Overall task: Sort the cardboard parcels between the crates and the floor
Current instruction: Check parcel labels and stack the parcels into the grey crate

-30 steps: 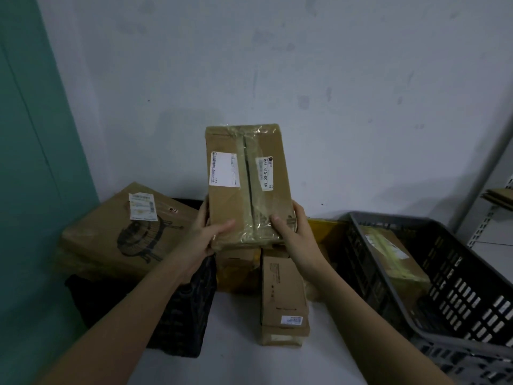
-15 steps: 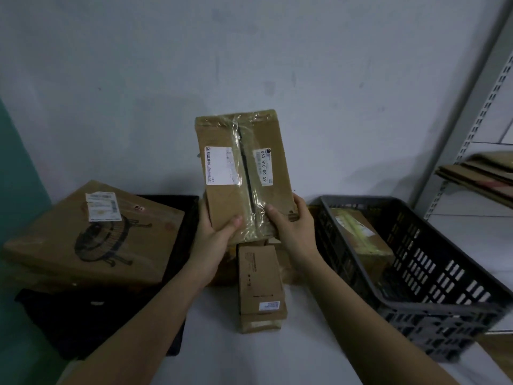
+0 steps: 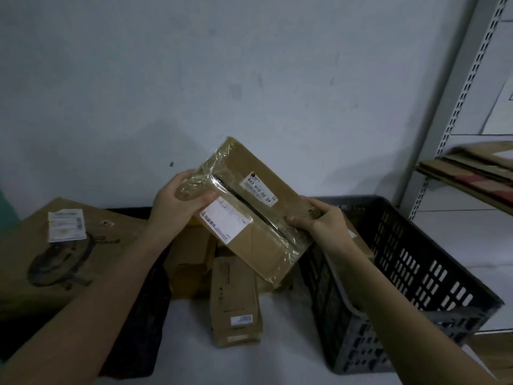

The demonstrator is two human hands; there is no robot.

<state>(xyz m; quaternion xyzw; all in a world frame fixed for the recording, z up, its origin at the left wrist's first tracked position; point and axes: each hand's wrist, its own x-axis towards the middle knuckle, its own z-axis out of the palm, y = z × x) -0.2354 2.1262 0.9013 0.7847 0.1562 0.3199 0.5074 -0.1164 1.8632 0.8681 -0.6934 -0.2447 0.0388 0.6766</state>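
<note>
I hold a taped cardboard parcel (image 3: 261,215) with two white labels in the air, tilted down to the right. My left hand (image 3: 180,201) grips its upper left end and my right hand (image 3: 319,220) grips its right edge. It hangs over several small parcels on the floor, among them a narrow box (image 3: 236,298) and a squat box (image 3: 191,259). A grey slotted crate (image 3: 416,273) stands at the right; my right arm hides most of its inside. A large flat box (image 3: 63,254) lies on a black crate (image 3: 138,315) at the left.
A white wall (image 3: 249,79) closes the back. A metal rack upright (image 3: 449,107) rises at the right, with flattened cardboard (image 3: 472,170) on its shelf. Pale floor (image 3: 249,362) shows between the two crates.
The parcel was upright in front of me; it has now turned and tilted rightwards, toward the grey crate. My left hand has shifted to its upper end. The view has swung right.
</note>
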